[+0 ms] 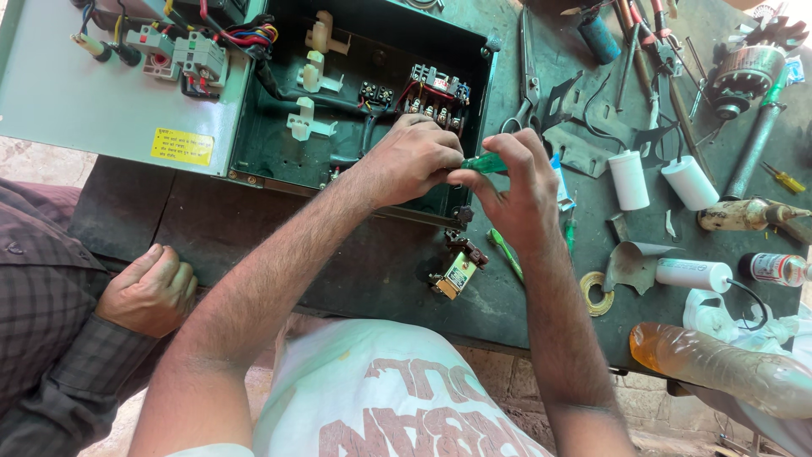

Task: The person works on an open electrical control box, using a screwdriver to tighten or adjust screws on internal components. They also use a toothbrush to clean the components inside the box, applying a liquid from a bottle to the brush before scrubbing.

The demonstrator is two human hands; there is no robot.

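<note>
My left hand (412,158) and my right hand (516,182) meet over the lower right corner of an open green metal electrical box (279,152). Both pinch a small screwdriver with a translucent green handle (484,163); the right hand's fingertips grip the handle end, the left hand closes around the other end, hiding the shaft. Inside the box, just above the left hand, sits a wired terminal block (436,93) with red and black wires.
The box's lid (93,93) lies open to the left with breakers and a yellow label. Another person's hand (150,289) rests on the bench edge at left. Scissors (529,80), white capacitors (628,179), pliers, a small relay (457,272) and a plastic bottle (719,364) crowd the right side.
</note>
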